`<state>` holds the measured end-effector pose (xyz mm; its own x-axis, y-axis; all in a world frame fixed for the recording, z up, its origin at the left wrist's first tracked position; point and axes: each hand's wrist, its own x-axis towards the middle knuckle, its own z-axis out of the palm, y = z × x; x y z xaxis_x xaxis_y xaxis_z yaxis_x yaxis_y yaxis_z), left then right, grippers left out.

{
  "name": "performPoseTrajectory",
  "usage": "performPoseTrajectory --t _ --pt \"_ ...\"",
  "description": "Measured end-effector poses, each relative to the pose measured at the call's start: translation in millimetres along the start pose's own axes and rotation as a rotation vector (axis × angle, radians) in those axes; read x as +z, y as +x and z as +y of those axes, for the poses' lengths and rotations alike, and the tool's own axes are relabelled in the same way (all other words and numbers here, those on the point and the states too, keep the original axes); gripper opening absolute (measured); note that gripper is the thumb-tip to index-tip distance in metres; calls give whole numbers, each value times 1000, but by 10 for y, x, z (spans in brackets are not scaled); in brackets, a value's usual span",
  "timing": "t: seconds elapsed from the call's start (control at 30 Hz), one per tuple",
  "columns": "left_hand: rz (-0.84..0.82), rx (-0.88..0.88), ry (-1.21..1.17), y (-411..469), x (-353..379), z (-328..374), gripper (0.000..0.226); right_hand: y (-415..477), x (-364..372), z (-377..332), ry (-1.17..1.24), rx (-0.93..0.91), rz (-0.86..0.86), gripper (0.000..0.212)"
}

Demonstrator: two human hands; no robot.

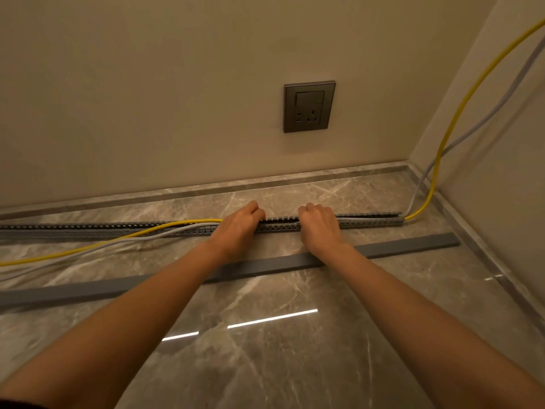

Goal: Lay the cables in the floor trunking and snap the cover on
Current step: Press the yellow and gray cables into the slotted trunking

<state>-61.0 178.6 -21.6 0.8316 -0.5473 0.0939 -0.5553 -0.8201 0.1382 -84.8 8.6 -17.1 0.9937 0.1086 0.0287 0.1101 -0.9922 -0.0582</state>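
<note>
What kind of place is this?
Probably a corner of a finished room, in a home or office: a wall socket on a plain wall, a glossy marble-look floor, and slotted trunking on it.

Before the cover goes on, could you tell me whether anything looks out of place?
Yes: left of the left hand, the yellow cable and grey cable leave the trunking and trail across the floor.

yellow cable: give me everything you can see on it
The yellow cable is thin and round and looks plastic-sheathed. It drops down the right wall, reaches the floor at the corner and enters the right end of the slotted grey trunking. There it runs hidden under the right hand and left hand, whose fingers curl over the trunking. Left of them it leaves the channel and trails along the floor beside a grey cable.
</note>
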Motion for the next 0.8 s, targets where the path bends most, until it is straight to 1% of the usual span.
performPoseTrajectory --t 0.1,0.2,0.33,0.4,0.53,0.6,0.73,0.8 --pt "41 -48 -24 -121 -63 -224 20 -18 41 -68 17 5 29 27" --pt "32 -180 0 -211 -184 -462 29 1 46 -195 5 -3 127 15" --pt "-61 -348 5 -338 -318 -774 31 109 10 -517 44 -90 31 24" --pt "-90 -391 -5 -407 -365 -870 30 180 7 -729 90 -128 32 25" --pt "-117 -400 -20 -472 -379 -986 33 274 31 -1152 197 -166 4 27" --pt "-120 -387 -46 -492 -378 -1041 35 306 42 -1306 229 -145 -10 28" --pt "-199 -339 -28 -469 -378 -1126 29 334 83 -1373 247 -67 7 23" --pt "-228 -296 5 -439 -382 -1142 26 329 73 -1380 225 -61 25 20"
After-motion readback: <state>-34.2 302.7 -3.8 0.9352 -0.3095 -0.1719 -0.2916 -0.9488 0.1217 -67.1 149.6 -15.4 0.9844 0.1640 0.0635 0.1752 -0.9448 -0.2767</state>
